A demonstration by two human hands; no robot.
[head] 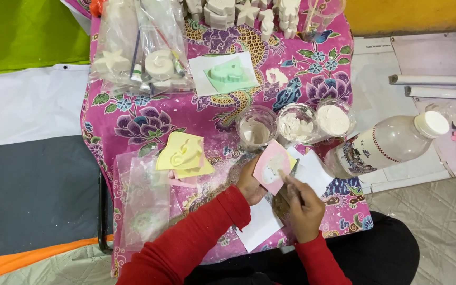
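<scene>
Three cups (296, 122) — one pink mould (271, 166).

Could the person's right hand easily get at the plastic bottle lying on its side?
Probably yes. The right hand is busy with a small tool at the pink mould, but the bottle lies just to its right with nothing between them.

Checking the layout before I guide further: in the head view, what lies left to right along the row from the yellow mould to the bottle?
yellow mould → first clear cup → second cup → third cup of white powder → plastic bottle lying on its side.
</scene>
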